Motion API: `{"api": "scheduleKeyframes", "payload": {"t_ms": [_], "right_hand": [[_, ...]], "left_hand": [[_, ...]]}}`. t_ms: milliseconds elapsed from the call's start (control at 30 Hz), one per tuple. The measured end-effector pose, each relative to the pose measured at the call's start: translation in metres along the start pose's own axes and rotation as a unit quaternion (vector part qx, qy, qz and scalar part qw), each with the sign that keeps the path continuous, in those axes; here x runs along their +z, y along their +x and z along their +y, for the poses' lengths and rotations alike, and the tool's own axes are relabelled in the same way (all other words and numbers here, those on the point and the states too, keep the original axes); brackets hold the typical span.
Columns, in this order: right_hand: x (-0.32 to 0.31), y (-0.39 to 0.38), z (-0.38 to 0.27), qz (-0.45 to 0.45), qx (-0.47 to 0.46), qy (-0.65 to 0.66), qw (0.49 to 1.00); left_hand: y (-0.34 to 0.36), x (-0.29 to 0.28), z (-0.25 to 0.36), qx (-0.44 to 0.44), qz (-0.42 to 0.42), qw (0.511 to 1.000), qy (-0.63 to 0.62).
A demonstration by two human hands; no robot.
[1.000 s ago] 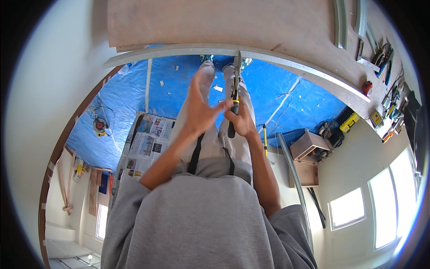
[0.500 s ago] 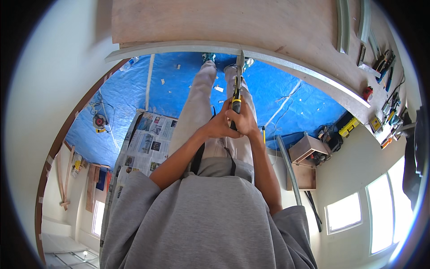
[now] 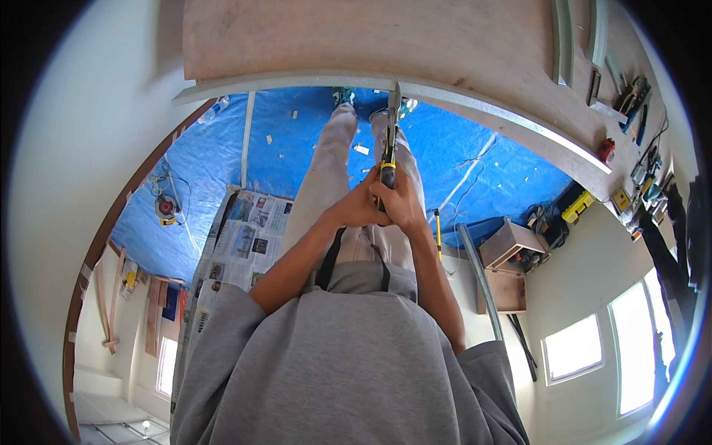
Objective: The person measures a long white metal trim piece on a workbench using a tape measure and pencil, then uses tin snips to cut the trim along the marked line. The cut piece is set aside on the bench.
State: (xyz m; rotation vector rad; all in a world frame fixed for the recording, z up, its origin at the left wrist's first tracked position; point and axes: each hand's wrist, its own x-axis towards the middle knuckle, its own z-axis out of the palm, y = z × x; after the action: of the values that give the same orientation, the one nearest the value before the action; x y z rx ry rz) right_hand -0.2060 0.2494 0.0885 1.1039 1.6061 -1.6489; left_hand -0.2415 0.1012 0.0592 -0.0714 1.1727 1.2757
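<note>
A pair of tin snips (image 3: 388,174) with black and yellow handles points away from me. My right hand (image 3: 405,199) is wrapped round the handles, and my left hand (image 3: 357,205) is closed on them from the other side. The blades reach the near edge of a long galvanized metal channel (image 3: 297,81), where a narrow slit shows in the metal. This channel lies along the near edge of a brown wooden board (image 3: 356,37). Both palms and parts of the handles are hidden by my fingers.
More metal channels (image 3: 562,44), pliers (image 3: 630,96) and a red tape measure (image 3: 607,150) lie on the board's right. A blue tarp (image 3: 289,141) covers the floor. A corded power tool (image 3: 165,208) sits left; a wooden box (image 3: 508,256) stands right. Dark shapes (image 3: 664,252) edge the right.
My hands and the snips stay at the channel, shifting only slightly. At the far right, a dark shape now reaches further in over the tools.
</note>
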Motion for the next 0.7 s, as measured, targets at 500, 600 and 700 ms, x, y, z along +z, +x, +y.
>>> {"api": "scheduleKeyframes", "payload": {"t_ms": [500,600,700], "right_hand": [[0.015,0.018,0.011,0.031,0.027,-0.003,0.999],[0.018,0.021,0.015,0.047,0.009,-0.01,0.999],[0.019,0.022,0.017,0.053,0.003,0.001,0.999]], "left_hand": [[-0.013,-0.078,0.115,0.213,0.21,0.861,0.412],[0.022,-0.116,0.16,0.328,0.344,0.661,0.58],[0.062,-0.14,0.18,0.314,0.278,0.627,0.657]]}}
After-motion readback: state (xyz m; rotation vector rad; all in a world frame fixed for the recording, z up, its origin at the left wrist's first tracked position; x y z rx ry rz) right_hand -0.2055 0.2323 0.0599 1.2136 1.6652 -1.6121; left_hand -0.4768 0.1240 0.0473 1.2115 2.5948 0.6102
